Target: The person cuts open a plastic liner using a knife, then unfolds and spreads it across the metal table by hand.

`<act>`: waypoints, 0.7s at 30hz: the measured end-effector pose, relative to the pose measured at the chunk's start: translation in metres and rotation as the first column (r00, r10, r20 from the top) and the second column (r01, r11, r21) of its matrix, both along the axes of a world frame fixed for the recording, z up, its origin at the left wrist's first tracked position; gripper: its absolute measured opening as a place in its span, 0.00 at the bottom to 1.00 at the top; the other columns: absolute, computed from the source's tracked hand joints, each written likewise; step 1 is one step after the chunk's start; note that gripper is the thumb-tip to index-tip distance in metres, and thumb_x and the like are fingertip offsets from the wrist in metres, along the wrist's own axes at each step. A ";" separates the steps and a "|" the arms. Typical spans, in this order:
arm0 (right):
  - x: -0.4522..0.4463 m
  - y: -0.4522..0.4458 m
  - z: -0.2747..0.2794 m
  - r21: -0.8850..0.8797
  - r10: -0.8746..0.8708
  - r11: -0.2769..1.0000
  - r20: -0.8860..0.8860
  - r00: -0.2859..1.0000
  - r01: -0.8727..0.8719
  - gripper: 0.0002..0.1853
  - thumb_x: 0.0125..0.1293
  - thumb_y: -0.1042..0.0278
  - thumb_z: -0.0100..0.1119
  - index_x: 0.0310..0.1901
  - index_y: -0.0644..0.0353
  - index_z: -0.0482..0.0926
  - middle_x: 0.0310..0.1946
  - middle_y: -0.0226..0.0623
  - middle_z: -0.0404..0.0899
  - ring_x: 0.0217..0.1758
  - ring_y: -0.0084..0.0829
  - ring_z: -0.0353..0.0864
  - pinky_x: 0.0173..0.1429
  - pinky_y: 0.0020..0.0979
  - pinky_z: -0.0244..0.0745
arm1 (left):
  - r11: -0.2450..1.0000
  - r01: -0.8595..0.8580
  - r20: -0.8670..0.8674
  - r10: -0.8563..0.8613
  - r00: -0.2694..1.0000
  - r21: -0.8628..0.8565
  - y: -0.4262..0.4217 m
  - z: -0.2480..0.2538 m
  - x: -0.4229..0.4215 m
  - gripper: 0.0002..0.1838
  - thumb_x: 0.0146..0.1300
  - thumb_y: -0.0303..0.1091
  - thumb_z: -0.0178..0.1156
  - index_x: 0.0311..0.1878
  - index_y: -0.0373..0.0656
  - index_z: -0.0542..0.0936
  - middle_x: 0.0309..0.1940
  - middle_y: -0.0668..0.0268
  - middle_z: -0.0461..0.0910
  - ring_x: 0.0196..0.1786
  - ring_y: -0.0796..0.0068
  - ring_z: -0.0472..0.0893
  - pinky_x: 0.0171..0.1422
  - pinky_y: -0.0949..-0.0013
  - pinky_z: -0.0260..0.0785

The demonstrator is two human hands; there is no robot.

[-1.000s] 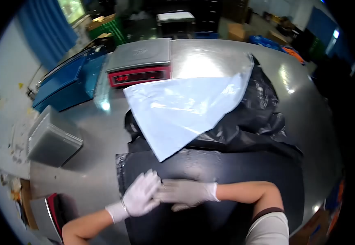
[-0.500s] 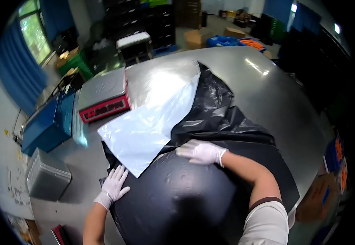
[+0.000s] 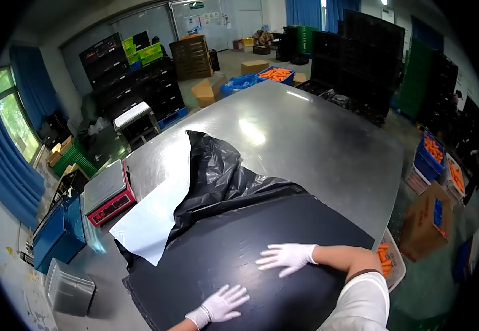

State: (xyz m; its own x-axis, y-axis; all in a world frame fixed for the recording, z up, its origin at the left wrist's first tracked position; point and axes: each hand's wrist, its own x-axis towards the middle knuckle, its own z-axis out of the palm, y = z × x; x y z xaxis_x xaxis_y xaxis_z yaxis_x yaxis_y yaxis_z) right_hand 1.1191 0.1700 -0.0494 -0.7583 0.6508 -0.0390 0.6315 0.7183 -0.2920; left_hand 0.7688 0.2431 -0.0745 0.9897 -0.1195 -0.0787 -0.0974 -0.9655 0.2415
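A smooth black plastic sheet, seemingly a stack of flat bags (image 3: 206,265), lies spread over the metal table (image 3: 327,149). Its far part is crumpled black film (image 3: 212,176), and a white flap (image 3: 151,223) is folded back at the left. In a white glove, my left hand (image 3: 220,307) rests with spread fingers on the black surface near the front. My right hand (image 3: 288,258), gloved too, lies flat farther up and to the right, fingers apart. Neither hand holds anything.
A red weighing scale (image 3: 110,193), a blue box (image 3: 60,229) and clear plastic tubs (image 3: 70,289) stand along the left. Carrots fill a white basket (image 3: 396,267) beside the right table edge and blue crates (image 3: 429,160) beyond. A cardboard box (image 3: 421,226) sits on the floor.
My left hand has moved right from the sheet's left edge onto its middle. My right hand has drawn back from the crumpled film toward me. The view has tilted up and turned right.
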 end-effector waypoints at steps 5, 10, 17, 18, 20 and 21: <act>0.080 0.088 -0.002 0.131 -0.263 0.956 0.000 0.965 0.261 0.37 0.65 0.45 0.49 0.72 0.51 0.55 0.73 0.40 0.52 0.75 0.45 0.50 0.76 0.50 0.43 | 0.899 -0.408 0.019 0.410 0.912 0.162 0.061 0.010 0.059 0.37 0.64 0.55 0.49 0.71 0.44 0.59 0.71 0.51 0.56 0.74 0.50 0.55 0.75 0.49 0.46; 0.110 0.114 -0.018 0.158 -0.280 0.944 -0.080 0.957 0.290 0.33 0.67 0.48 0.48 0.69 0.57 0.59 0.72 0.43 0.54 0.75 0.44 0.52 0.76 0.44 0.46 | 0.719 -0.683 0.069 0.681 0.729 0.127 0.086 -0.002 0.094 0.37 0.64 0.52 0.50 0.71 0.40 0.58 0.72 0.50 0.53 0.75 0.48 0.49 0.76 0.48 0.41; 0.122 0.223 0.033 0.047 -0.777 0.483 -0.438 0.452 0.875 0.16 0.58 0.50 0.60 0.30 0.56 0.82 0.27 0.40 0.82 0.36 0.44 0.81 0.47 0.41 0.74 | 0.749 -0.649 0.052 0.649 0.759 0.131 0.082 0.006 0.140 0.38 0.64 0.55 0.49 0.70 0.38 0.59 0.72 0.50 0.54 0.75 0.50 0.51 0.75 0.48 0.44; 0.122 0.242 0.038 -0.023 -0.806 0.503 -0.375 0.459 0.864 0.19 0.56 0.46 0.62 0.32 0.57 0.83 0.29 0.42 0.82 0.39 0.43 0.82 0.49 0.40 0.74 | 0.762 -0.630 0.038 0.633 0.773 0.150 0.086 0.006 0.150 0.38 0.65 0.55 0.48 0.70 0.38 0.59 0.72 0.50 0.54 0.75 0.50 0.51 0.75 0.49 0.44; 0.122 0.278 0.030 -0.271 -0.901 0.434 -0.145 0.410 0.859 0.30 0.49 0.39 0.66 0.41 0.60 0.83 0.34 0.47 0.83 0.47 0.41 0.82 0.54 0.38 0.73 | 0.777 -0.618 0.050 0.617 0.785 0.118 0.097 0.005 0.167 0.38 0.66 0.55 0.47 0.71 0.37 0.57 0.72 0.49 0.54 0.75 0.50 0.51 0.76 0.49 0.43; 0.120 0.291 0.016 -0.168 -0.869 0.491 -0.159 0.468 0.855 0.33 0.48 0.40 0.67 0.46 0.63 0.82 0.39 0.50 0.83 0.48 0.44 0.81 0.57 0.38 0.72 | 0.786 -0.611 0.057 0.608 0.792 0.094 0.103 0.004 0.173 0.38 0.66 0.55 0.46 0.71 0.37 0.57 0.71 0.48 0.54 0.75 0.50 0.51 0.76 0.50 0.42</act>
State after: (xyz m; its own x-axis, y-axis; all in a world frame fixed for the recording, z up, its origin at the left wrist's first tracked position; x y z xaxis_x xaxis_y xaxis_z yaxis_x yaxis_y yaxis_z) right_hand 1.2392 0.4606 -0.0333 0.1925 0.9809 -0.0265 0.8442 -0.1793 -0.5051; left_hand 0.9414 0.3458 -0.0706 0.8555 0.5166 -0.0334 0.5157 -0.8446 0.1441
